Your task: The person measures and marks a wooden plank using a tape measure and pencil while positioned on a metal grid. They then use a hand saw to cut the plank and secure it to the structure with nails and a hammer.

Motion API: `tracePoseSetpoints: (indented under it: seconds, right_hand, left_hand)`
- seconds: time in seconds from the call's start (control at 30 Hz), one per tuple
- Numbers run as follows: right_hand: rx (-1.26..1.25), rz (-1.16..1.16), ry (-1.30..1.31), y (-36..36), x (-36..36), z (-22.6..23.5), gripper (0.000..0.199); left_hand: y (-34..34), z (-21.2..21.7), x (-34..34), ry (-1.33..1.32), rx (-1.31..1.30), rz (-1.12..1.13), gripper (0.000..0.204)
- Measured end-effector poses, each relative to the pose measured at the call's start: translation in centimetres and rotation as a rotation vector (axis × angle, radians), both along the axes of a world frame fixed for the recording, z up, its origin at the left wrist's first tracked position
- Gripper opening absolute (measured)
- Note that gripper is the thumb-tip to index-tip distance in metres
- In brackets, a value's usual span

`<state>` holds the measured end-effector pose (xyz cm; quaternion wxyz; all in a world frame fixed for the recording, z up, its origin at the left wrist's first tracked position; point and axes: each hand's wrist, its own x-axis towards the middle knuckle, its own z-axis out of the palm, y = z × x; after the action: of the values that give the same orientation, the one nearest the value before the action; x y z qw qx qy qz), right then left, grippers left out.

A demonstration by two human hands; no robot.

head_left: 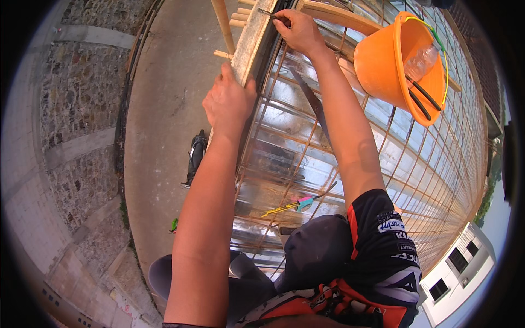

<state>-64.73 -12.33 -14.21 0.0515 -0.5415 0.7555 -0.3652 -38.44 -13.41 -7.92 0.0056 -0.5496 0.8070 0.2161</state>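
Note:
My left hand (228, 101) grips the edge of a pale wooden board (252, 38) that runs along the side of a rusty rebar mesh (306, 136). Further up the board, my right hand (298, 30) pinches a thin dark piece of wire or a small tool (268, 13) against the board's top edge. What exactly the fingers hold is too small to tell. Shiny corrugated metal sheet (279, 164) lies under the mesh.
An orange bucket (396, 65) with a clear bottle and dark-handled tools sits on the mesh at the upper right. A hand saw (313, 101) lies beside my right forearm. A yellow tool (284, 208) rests lower down. Far below are a concrete lane (164, 109) and stone wall (76, 109).

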Motion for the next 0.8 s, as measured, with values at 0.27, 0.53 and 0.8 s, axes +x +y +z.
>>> tracePoseSetpoints:
  seconds: [0.27,0.53,0.8]
  right_hand:
    - [-0.208,-0.073,0.226,-0.7,1.5,-1.8,0.017]
    - [0.332,0.115,-0.174,-0.5,-3.7,1.9,0.033]
    - [0.317,0.47,0.246,-1.5,-4.2,5.9,0.011]
  left_hand:
    - [0.1,-0.4,0.0,0.034,-0.015,-0.012,0.053]
    - [0.1,-0.3,0.0,0.032,-0.01,-0.022,0.052]
    - [-0.1,-0.5,0.4,0.033,0.005,-0.033,0.054]
